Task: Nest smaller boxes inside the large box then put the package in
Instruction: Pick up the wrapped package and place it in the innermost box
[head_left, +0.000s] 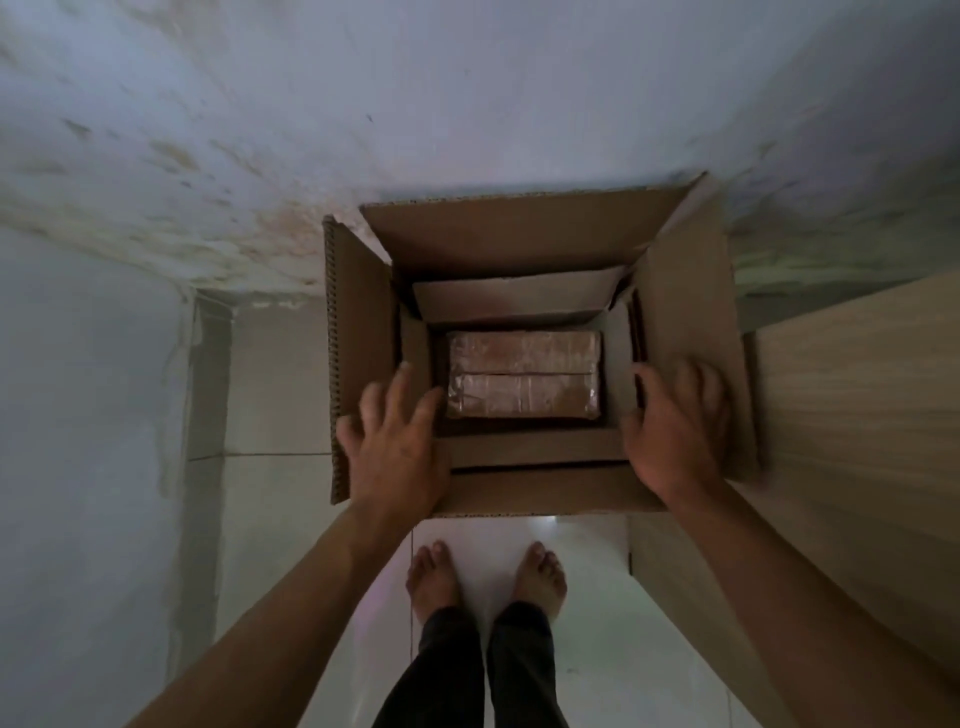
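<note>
A large brown cardboard box (519, 234) stands open on the floor below me, its four flaps spread outward. Inside it sits a smaller open box (519, 301), its flaps up against the big box's walls. At the bottom of the smaller box lies a brown package (524, 374) wrapped in shiny clear tape. My left hand (395, 447) hovers over the near left corner, fingers spread, holding nothing. My right hand (675, 431) rests with fingers apart on the right side, its fingertips at the inner box's right flap. Whether more boxes are nested between the two I cannot tell.
A stained white wall (363, 104) rises right behind the box. A wooden panel or furniture side (852, 395) stands close on the right, touching the box's right flap. My bare feet (483, 577) stand on pale floor tiles just in front of the box.
</note>
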